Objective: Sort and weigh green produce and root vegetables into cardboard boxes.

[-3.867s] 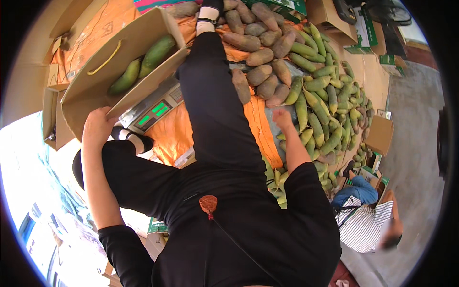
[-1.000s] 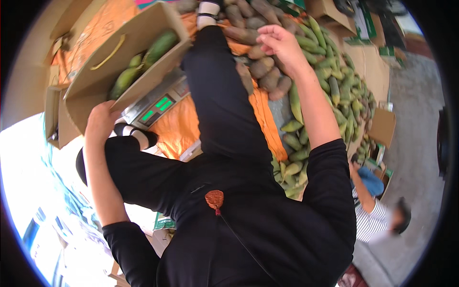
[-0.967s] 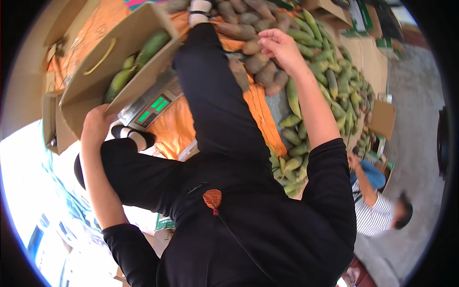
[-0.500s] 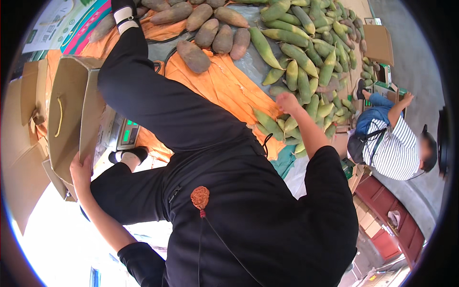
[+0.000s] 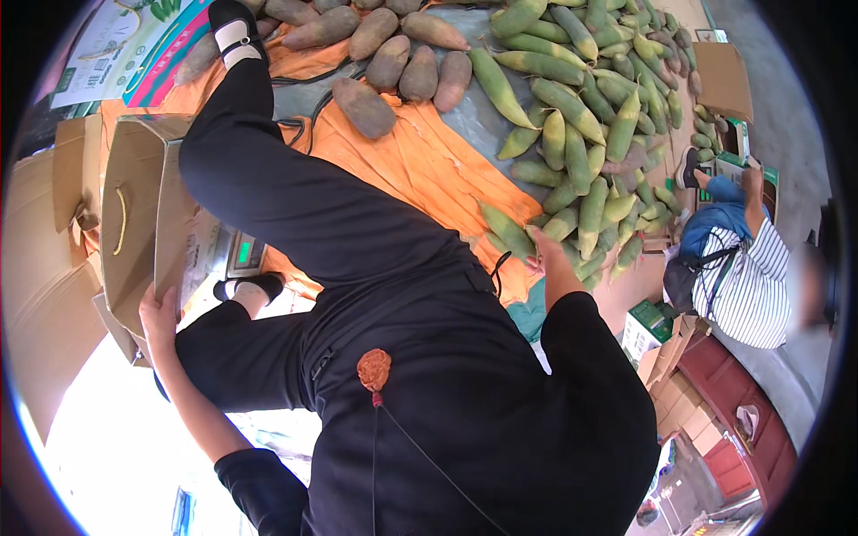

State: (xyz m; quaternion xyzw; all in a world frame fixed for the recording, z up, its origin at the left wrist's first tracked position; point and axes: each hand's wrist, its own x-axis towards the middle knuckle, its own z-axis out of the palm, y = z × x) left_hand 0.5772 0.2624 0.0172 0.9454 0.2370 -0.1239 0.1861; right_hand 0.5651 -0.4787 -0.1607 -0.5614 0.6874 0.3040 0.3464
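My left hand [image 5: 159, 314] grips the near edge of an upright cardboard box [image 5: 134, 201] with a yellow cord handle, on the left. My right hand [image 5: 552, 259] is at the near edge of a heap of green radishes [image 5: 581, 116]. Its fingers close around the lower end of one green radish [image 5: 503, 227], which lies on an orange cloth [image 5: 420, 161]; the palm side is hidden.
Several reddish-brown, soil-coated roots [image 5: 364, 107] lie beyond my bent leg. Beside the box stands a scale [image 5: 244, 255] with a green display. At right, a person in a striped shirt [image 5: 742, 277] is near cartons [image 5: 722, 82].
My right hand has moved down and toward me, from above the heap to the near radish. The left hand stays on the box. The view has shifted slightly.
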